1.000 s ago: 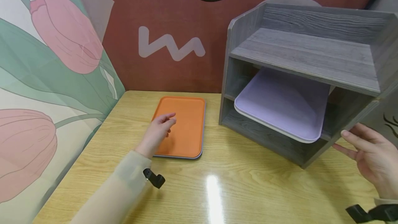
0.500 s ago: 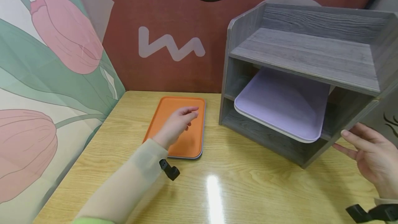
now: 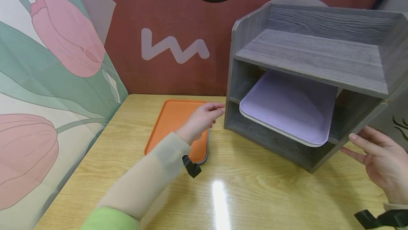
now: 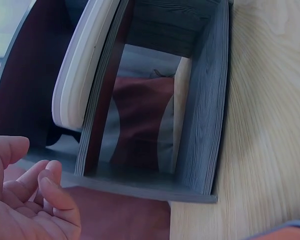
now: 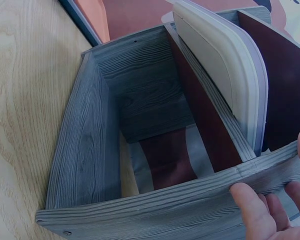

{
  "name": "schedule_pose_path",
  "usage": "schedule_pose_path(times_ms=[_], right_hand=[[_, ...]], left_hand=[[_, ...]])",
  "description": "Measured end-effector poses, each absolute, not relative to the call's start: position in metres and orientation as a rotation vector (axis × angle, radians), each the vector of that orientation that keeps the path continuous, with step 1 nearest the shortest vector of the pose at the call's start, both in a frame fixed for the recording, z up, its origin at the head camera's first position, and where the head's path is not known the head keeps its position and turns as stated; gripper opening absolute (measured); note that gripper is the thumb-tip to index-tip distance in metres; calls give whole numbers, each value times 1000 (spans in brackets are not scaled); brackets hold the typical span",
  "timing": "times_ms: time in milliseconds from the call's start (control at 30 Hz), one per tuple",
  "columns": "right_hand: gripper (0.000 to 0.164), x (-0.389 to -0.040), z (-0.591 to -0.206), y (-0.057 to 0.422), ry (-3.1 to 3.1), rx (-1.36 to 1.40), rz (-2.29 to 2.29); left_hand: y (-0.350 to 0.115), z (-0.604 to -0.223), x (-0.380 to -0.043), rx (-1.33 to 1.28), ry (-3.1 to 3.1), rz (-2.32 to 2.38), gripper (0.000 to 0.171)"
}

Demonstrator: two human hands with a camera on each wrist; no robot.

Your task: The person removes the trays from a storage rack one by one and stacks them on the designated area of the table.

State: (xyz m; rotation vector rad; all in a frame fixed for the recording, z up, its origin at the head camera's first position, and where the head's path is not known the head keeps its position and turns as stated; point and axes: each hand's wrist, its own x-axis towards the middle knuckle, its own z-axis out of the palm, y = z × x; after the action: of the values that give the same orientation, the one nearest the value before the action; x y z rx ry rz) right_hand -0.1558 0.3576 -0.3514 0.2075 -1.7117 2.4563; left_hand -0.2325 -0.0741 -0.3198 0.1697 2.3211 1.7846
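Observation:
My left hand hovers over the right part of an orange tray that lies on a bluish-grey one. Its loosely bent fingers hold nothing and point at the left side of a grey wooden shelf unit. In the left wrist view, that hand's fingers appear near the unit's side. My right hand rests its fingertips against the unit's right side panel, thumb by the front edge. A pale purple tray, with a white one under it, sits on the middle shelf and sticks out at the front.
The unit stands at an angle on a wooden table, close to a red printed wall cloth. A lower compartment lies beneath the middle shelf. Flower-printed cloth hangs along the left.
My left hand has moved right across the orange tray, to near the shelf unit's left side. The right hand, the unit and the trays have stayed in place.

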Motion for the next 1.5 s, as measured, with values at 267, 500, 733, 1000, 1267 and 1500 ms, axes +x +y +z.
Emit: schedule_pose_path(times_ms=[267, 500, 733, 1000, 1267, 1500], right_hand=[[31, -158, -354, 359, -1697, 246, 2453], [33, -158, -355, 359, -1659, 286, 2473], [31, -158, -356, 360, -1712, 275, 2436], [30, -158, -356, 361, -1716, 286, 2445], [35, -158, -354, 360, -1679, 239, 2471], [33, -158, -356, 360, -1704, 292, 2451]], left_hand=[[-56, -314, -241, 197, 2325, 1748, 35], [-36, -311, -251, 221, 2338, 1778, 35], [-17, -311, -259, 243, 2429, 1751, 37], [-5, -313, -259, 204, 2482, 1668, 47], [10, -318, -260, 124, 2627, 1708, 38], [15, -320, -259, 110, 2775, 1708, 35]])
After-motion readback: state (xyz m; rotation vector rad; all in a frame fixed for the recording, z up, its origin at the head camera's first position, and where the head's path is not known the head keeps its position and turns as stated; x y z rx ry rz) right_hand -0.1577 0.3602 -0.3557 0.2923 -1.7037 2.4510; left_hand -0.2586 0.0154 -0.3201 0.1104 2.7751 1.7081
